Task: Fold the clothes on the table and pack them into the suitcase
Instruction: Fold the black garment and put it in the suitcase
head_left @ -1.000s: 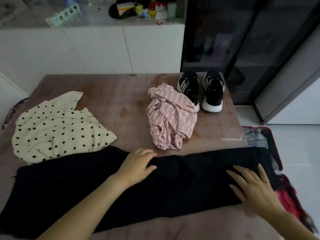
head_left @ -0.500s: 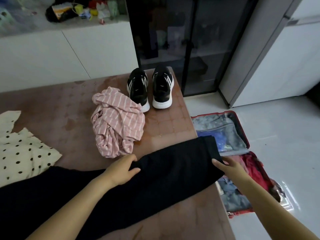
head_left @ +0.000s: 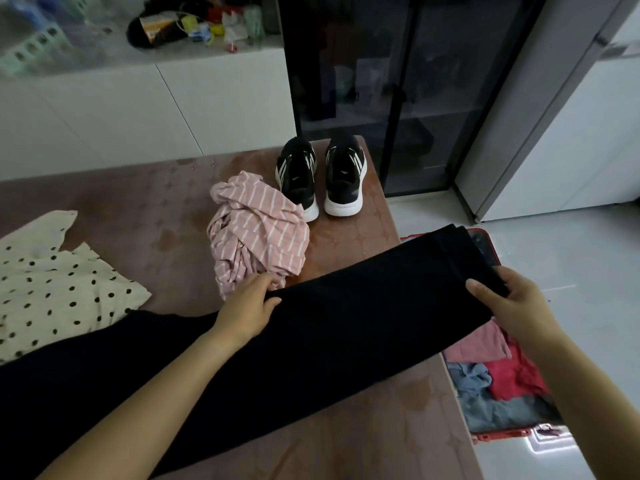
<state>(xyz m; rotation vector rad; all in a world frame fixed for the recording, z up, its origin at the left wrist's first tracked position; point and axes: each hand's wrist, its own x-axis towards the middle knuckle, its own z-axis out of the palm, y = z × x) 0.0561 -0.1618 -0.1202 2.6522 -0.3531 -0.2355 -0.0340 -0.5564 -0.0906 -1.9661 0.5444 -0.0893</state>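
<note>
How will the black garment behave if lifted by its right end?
Probably floppy: the black garment lies flat, conforming to the table. Lifted by the right hand alone, its long unheld stretch would likely sag and drag; the left hand grips only its far edge. The layered end may slip apart.

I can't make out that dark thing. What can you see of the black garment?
The black garment is long, soft-looking cloth, folded lengthwise, lying slantwise across the table. Its right end, showing layered edges, overhangs the table above the open suitcase. The left hand grips its far edge mid-length; the right hand grips that end.
</note>
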